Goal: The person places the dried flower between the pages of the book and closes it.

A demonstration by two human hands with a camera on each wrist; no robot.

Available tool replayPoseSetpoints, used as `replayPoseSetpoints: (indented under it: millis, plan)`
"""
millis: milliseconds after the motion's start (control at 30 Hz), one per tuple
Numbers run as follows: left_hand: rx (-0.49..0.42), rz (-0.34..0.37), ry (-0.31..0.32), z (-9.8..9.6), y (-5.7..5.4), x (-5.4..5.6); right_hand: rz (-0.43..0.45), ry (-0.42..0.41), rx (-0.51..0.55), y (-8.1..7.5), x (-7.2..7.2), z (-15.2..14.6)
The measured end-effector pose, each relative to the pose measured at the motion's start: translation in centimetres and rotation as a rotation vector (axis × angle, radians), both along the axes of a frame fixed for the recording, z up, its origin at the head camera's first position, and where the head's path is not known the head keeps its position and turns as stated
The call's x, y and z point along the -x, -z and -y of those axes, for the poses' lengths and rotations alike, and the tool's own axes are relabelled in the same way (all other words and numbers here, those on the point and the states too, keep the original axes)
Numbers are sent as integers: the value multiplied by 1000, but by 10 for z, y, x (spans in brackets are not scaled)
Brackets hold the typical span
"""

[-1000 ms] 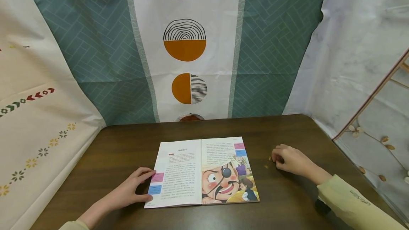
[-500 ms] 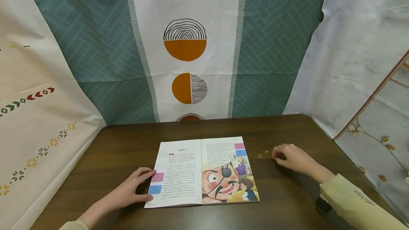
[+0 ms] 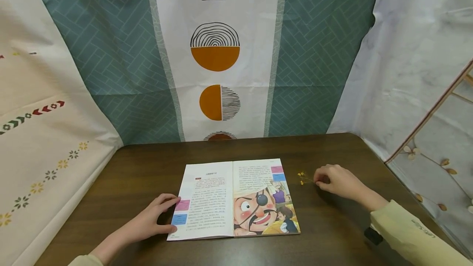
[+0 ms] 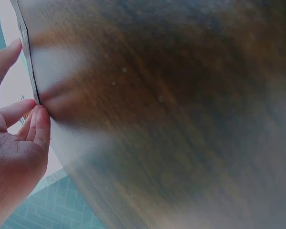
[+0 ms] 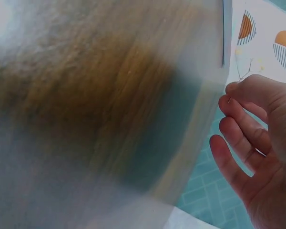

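Observation:
An open book (image 3: 210, 200) lies on the dark wooden table, text on the left page and a cartoon pirate on the right. My left hand (image 3: 151, 218) rests at the book's left edge, thumb and fingertips touching it and spread apart. In the left wrist view, the left hand (image 4: 21, 138) meets the book's thin edge (image 4: 29, 57). Right of the book, my right hand (image 3: 338, 182) pinches the thin stem of a small yellow flower sprig (image 3: 302, 178) between thumb and forefinger. The right wrist view shows the sprig (image 5: 249, 67) beyond the fingertips, its other fingers loosely bent.
The brown table (image 3: 251, 253) runs back to a green and white patterned cloth (image 3: 314, 73). A cream cloth (image 3: 44, 155) hangs at the left and a marbled white cloth (image 3: 417, 52) at the right. A black band (image 3: 374, 236) sits at the right wrist.
The flower sprig, mostly hidden by my right hand before, now points left toward the book with its blossoms in sight. The left hand and book have stayed put.

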State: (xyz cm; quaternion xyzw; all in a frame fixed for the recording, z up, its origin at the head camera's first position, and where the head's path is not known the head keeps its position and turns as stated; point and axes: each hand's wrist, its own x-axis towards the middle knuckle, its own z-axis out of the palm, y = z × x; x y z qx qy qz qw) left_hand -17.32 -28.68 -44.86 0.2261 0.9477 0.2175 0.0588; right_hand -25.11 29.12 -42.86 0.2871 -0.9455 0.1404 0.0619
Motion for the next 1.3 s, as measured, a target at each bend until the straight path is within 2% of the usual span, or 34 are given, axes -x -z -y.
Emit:
replayPoseSetpoints:
  millis: [333,533,733,933,1300]
  plan:
    - [7,-9,-3,0,-1,-1,-24,46,-12,-4,3,9]
    - [-11,-22,18,0,-2,-1,-49,65,-13,-5,4,10]
    - [-7,2,13,-1,-3,-1,-81,63,-14,-6,6,12]
    - [-10,-4,19,-1,-3,-1,-146,34,0,-10,11,20]
    - [-22,-13,23,0,-3,-2,-163,41,-12,-16,16,45]
